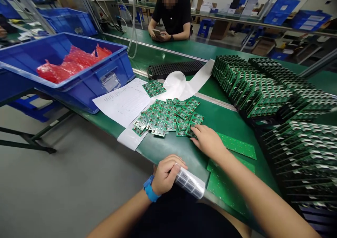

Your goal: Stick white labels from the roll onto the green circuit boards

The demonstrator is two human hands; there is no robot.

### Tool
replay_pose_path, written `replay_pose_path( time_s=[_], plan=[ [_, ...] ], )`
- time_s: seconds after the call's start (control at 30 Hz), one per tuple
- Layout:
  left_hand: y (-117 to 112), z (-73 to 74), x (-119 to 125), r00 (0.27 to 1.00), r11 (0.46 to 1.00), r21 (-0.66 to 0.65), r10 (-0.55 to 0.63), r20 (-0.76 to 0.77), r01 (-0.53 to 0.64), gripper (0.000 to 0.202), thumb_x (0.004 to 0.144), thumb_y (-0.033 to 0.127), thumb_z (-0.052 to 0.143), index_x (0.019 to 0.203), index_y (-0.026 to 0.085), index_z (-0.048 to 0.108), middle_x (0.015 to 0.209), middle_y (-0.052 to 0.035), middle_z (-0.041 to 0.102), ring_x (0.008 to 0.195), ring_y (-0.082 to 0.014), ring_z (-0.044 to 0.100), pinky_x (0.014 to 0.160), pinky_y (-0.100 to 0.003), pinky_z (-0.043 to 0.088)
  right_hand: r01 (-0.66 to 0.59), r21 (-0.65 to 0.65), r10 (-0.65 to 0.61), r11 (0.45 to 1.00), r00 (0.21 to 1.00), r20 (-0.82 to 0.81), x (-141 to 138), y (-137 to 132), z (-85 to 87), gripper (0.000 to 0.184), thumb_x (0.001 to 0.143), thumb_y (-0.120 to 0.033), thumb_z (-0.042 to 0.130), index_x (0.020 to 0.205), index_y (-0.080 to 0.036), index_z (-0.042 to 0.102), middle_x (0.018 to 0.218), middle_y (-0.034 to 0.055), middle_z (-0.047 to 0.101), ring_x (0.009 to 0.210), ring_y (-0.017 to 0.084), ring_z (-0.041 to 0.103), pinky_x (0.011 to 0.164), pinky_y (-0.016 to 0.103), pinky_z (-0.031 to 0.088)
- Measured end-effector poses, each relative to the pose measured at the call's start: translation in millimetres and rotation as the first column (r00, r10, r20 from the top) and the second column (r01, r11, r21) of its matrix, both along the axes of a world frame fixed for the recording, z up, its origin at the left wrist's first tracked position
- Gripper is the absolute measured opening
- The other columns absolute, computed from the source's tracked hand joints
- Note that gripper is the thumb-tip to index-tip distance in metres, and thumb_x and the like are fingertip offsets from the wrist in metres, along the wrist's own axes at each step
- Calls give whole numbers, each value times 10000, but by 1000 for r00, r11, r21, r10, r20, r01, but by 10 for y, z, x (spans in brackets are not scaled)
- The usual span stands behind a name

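Note:
A roll of printed labels (191, 183) is wrapped in the fingers of my left hand (166, 174), at the table's front edge. My right hand (207, 139) reaches to the right side of a pile of small green circuit boards (160, 116). Its thumb and fingers close on the edge of one circuit board (191, 130) there; the fingertips partly cover that board. Beneath my right forearm lie larger flat green panels (226, 185), partly hidden by the arm. White backing strip (195, 85) trails behind the pile.
Racks of upright circuit boards (252, 83) line the right side. A blue bin (105, 79) with red plastic wrap (73, 64) stands at the left, beside a printed sheet (123, 102). A black slotted tray (175, 69) lies behind. Across the table sits a person (172, 16) holding a phone.

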State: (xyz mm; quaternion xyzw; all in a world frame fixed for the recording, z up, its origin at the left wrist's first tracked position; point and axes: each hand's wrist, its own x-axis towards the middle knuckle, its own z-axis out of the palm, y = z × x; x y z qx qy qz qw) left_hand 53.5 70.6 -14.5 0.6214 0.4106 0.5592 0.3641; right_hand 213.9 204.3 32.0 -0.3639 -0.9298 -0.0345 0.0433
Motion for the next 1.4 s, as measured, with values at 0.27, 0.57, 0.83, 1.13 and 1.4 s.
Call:
replay_pose_path(
  time_s=[0.27, 0.57, 0.83, 1.13, 1.4],
  plan=[
    [-485, -38, -481, 993, 998, -62, -13, -118, 6, 263, 913, 205, 365, 870, 161, 621, 850, -82, 654, 896, -206, 565, 836, -400, 451, -94, 128, 118, 987, 974, -196, 511, -43, 693, 359, 801, -37, 413, 1104, -129, 584, 1032, 115, 634, 914, 217, 575, 772, 344, 476],
    [-379, 52, -212, 842, 945, 295, 42, -537, 141, 251, 868, 290, 460, 660, 170, 533, 1204, -89, 593, 1220, -285, 402, 996, -467, 328, -384, -568, 337, 728, 922, -191, -435, 92, 493, 372, 861, -117, 391, 1152, -241, 586, 1030, 62, 590, 902, 151, 574, 799, 308, 476],
    [-296, -29, -106, 767, 983, 121, -31, -641, 141, 230, 880, 265, 476, 710, 165, 593, 1168, -59, 631, 1205, -227, 476, 1085, -456, 260, -114, -229, 116, 967, 993, -6, -160, 760, 25, 571, 741, -424, 618, 1254, -204, 501, 1257, 163, 457, 1116, 308, 487, 875, 466, 452],
    [-287, 25, -307, 752, 992, 84, -12, -659, 90, 218, 875, 215, 472, 694, 165, 582, 1154, -65, 640, 1188, -222, 496, 1047, -440, 334, -370, -24, 365, 929, 900, 239, 17, 671, 85, 368, 869, -142, 372, 1202, -192, 519, 1216, 169, 540, 908, 238, 611, 710, 370, 485],
    [-277, 10, -314, 758, 988, 118, 0, -652, 101, 193, 872, 199, 469, 714, 167, 576, 1142, -70, 646, 1174, -230, 508, 1024, -445, 359, -318, 86, 287, 944, 924, 254, 168, 991, 632, 385, 840, -90, 324, 1129, -208, 549, 1279, 67, 537, 923, 207, 602, 774, 379, 459]
  ],
)
